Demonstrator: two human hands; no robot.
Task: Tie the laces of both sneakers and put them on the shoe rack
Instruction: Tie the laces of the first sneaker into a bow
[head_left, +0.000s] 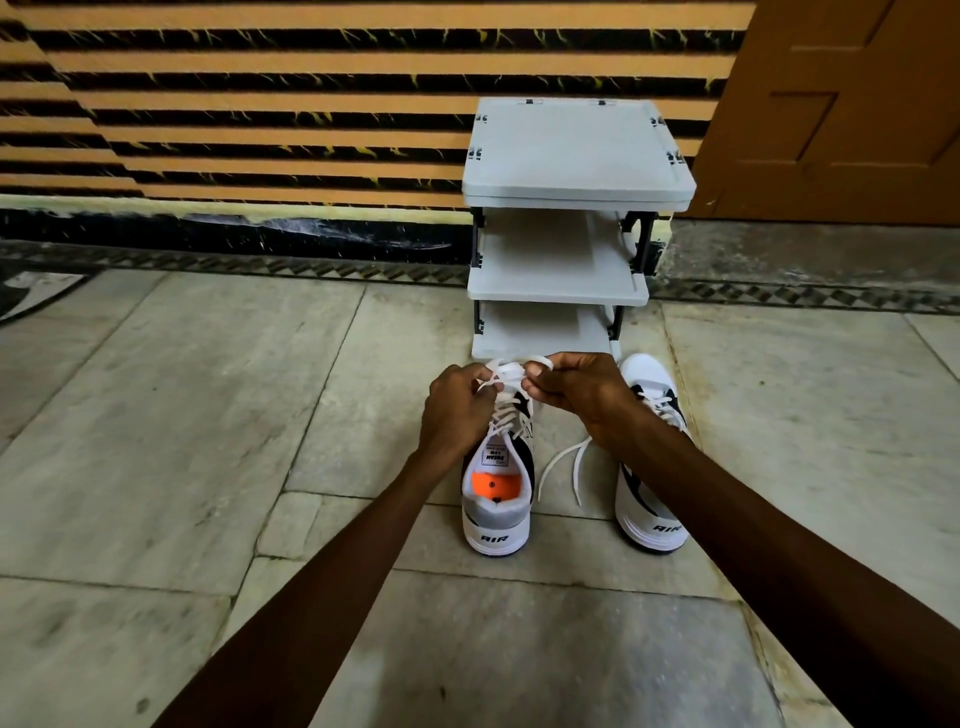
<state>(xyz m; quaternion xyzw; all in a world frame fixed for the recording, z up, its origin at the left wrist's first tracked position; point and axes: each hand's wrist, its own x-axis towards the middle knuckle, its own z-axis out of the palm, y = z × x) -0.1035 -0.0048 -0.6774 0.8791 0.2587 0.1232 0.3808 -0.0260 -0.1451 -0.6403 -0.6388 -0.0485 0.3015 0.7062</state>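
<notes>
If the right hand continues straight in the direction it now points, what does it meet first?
The right hand points leftward, toward the left hand. It would probably meet the lace held between them, then the left hand's fingers; depth is hard to judge here.

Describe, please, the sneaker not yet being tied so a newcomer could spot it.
Find the grey shoe rack against the striped wall. Two white sneakers stand before it. Yours is the right-hand sneaker, its loose laces trailing on the floor, no hands on it.

Stone floor (156, 415) is carrying a shoe rack (566, 249) by the wall; 2 sneakers, left (496, 499) & right (649, 499), are sitting just in front of the rack.
</notes>
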